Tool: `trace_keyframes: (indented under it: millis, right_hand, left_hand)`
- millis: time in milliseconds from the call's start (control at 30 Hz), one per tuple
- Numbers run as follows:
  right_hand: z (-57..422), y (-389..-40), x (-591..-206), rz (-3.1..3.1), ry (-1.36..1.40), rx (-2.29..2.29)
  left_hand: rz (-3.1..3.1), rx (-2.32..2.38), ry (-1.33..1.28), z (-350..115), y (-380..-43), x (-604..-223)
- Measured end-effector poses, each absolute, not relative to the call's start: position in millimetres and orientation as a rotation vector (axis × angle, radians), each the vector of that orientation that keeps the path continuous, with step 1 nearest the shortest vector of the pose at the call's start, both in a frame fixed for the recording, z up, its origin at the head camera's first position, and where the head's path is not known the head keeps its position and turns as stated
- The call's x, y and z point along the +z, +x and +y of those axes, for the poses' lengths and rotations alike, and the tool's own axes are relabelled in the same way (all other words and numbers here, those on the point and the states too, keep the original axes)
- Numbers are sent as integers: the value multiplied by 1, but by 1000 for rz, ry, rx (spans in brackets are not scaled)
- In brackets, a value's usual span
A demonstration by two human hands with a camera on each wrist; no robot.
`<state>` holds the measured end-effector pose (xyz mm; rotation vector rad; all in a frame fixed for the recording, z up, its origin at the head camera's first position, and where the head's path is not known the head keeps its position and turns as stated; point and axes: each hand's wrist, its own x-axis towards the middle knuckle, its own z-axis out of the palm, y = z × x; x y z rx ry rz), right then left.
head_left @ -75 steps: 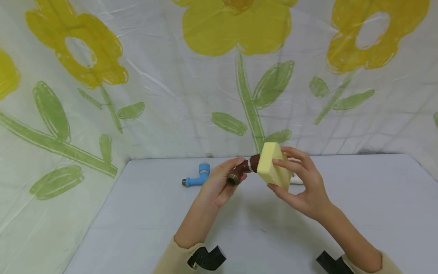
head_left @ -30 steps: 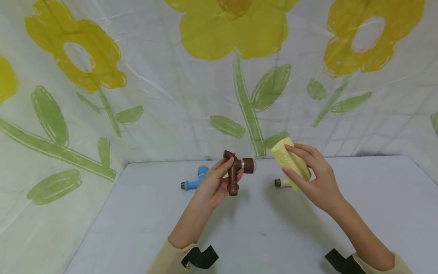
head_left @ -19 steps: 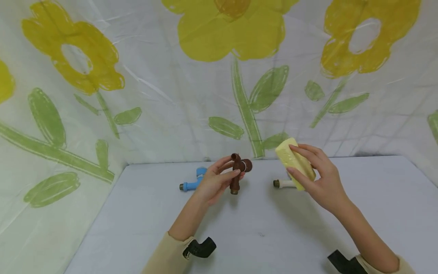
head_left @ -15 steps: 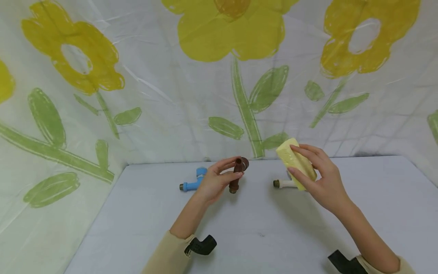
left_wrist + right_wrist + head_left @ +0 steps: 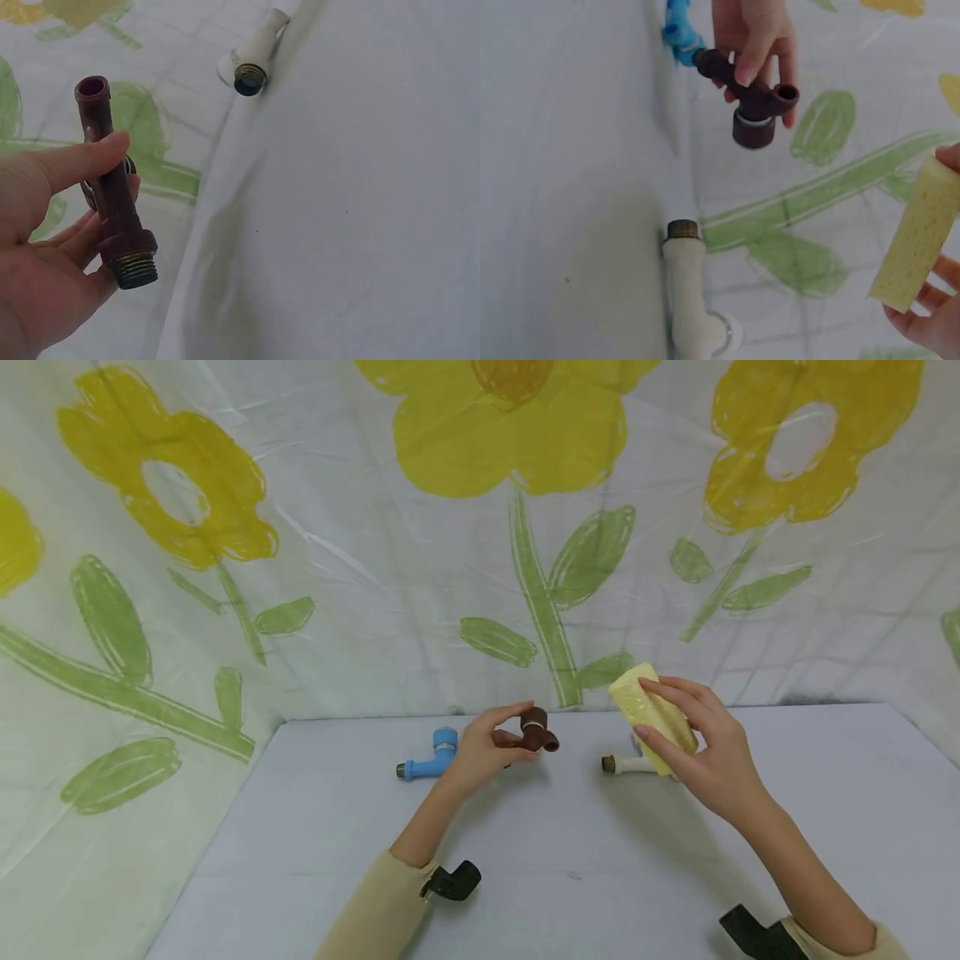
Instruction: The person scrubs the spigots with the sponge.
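A brown plastic tap [image 5: 534, 720] with a threaded brass end [image 5: 136, 271] is held over the back of the table by my left hand [image 5: 480, 752]. Its knob points up in the head view, and the thumb lies along the body. To the right, my right hand [image 5: 705, 747] pinches a pale yellow sponge [image 5: 647, 714] between thumb and fingers, apart from the brown tap. In the right wrist view the sponge [image 5: 919, 236] shows its porous side. Behind my left hand lies a blue tap [image 5: 431, 764].
A white tap [image 5: 626, 764] lies on the table [image 5: 570, 835], partly hidden behind the sponge in the head view. Close behind the table's far edge hangs a white sheet [image 5: 360, 635] printed with yellow flowers. Dark wrist mounts [image 5: 453, 881] sit at both sleeves.
The sponge has come away from the brown tap and moved right. My left hand has turned the tap over several ways and now holds it with its knob up. My right hand is lately nearly still.
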<state>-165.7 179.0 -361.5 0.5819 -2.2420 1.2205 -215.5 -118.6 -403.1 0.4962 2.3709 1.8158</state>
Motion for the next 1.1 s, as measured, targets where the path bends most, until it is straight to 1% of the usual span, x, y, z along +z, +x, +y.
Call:
trace_keyframes:
  millis: [200, 467, 667, 1100]
  right_hand:
    - [181, -169, -364, -2252, 563, 1231]
    - [185, -172, -367, -2293, 510, 1237]
    - [187, -174, -369, -2318, 492, 1254]
    - [187, -174, -372, -2320, 503, 1242]
  left_hand:
    - [2621, 1594, 655, -109, -224, -414]
    - [2672, 1465, 592, -103, -230, -426]
    - [2734, 1376, 630, -102, -236, -432]
    - [2711, 1375, 713, -103, -240, -440]
